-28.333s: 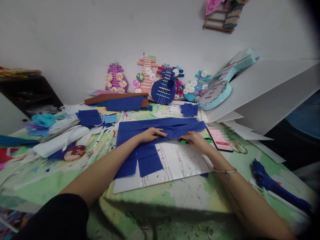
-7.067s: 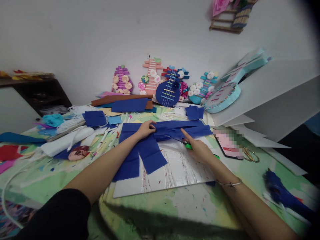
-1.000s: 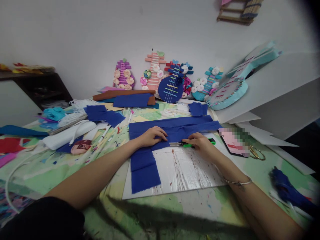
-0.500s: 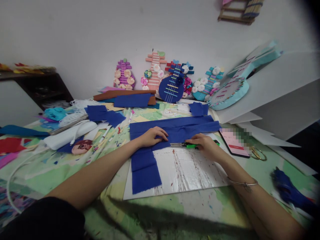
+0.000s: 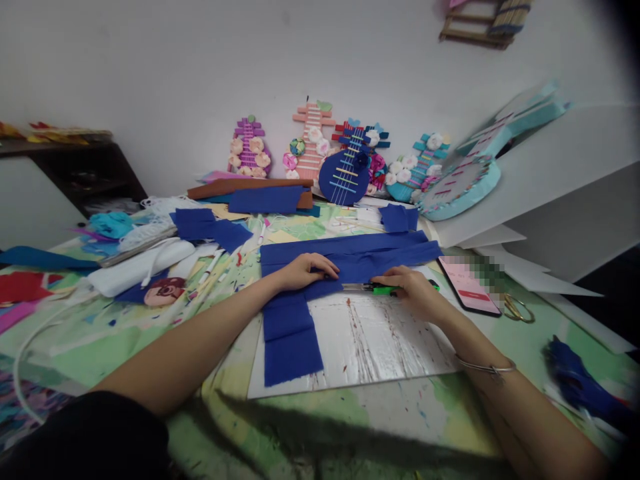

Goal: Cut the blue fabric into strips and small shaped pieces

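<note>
A long blue cloth (image 5: 370, 259) lies folded across a white board (image 5: 380, 347), with one flap hanging toward me at its left. My left hand (image 5: 306, 270) rests on this cloth, its fingers bent and gripping it near the front edge. My right hand (image 5: 413, 292) is wrapped round a green-and-black utility knife (image 5: 384, 290). The knife's blade points left, lying low along the cloth's front edge, close to my left fingertips. Whether the blade is under the cloth there I cannot tell. Brown-stained cut marks score the board's shiny surface.
Right of the board lie a phone (image 5: 470, 285) and gold-handled scissors (image 5: 517, 309). Behind the cloth stand several lute-shaped crafts, one dark blue (image 5: 345, 175). Cloth scraps, including a blue piece (image 5: 210, 227), and a white power strip (image 5: 140, 267) lie to the left. White sheets (image 5: 550, 220) lean at right.
The fingers of my left hand have curled in slightly at the cloth's edge. My right hand and the knife have hardly moved.
</note>
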`<state>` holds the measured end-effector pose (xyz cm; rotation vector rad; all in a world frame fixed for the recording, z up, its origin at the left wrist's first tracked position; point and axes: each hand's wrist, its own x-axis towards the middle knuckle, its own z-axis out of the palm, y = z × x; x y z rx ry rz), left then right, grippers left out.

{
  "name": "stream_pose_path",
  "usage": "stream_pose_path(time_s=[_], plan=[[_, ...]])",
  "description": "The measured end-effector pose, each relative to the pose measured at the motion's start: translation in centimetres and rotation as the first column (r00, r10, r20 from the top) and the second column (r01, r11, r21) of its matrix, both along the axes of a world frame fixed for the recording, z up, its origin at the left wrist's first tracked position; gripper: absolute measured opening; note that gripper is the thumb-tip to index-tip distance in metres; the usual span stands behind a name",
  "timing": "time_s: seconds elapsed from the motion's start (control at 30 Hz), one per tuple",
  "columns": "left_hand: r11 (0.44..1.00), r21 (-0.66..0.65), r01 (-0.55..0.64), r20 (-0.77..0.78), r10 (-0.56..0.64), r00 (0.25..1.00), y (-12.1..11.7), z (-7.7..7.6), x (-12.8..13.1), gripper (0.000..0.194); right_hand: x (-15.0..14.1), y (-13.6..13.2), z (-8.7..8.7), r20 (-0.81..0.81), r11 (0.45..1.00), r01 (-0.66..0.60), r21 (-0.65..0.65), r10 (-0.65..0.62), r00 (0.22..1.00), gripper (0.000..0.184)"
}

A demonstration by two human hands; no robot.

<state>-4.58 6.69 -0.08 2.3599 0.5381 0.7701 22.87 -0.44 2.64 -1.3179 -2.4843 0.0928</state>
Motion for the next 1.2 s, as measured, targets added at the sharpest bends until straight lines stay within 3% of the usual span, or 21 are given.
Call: stream_pose_path(time_s=[0.5,0.97,1.2], plan=[[0.999,0.032,0.007,-0.038,-0.006,0.999,0.1,-0.3,0.0,0.022,-1.0,0.2,-1.0,-0.025,0.998,-0.054,0.029,0.054,0.998,0.06],[0.999,0.047,0.011,-0.033,-0.009,0.999,0.1,-0.4,0.0,0.021,0.0,0.0,-0.7,-0.005,0.999,-0.042,-0.023,0.041,0.999,0.059],[0.999,0.044,0.024,-0.036,-0.022,0.999,0.1,-0.3,0.0,0.021,-1.1,-0.4,-0.4,-0.012,0.999,-0.028,-0.032,0.028,1.0,0.062]])
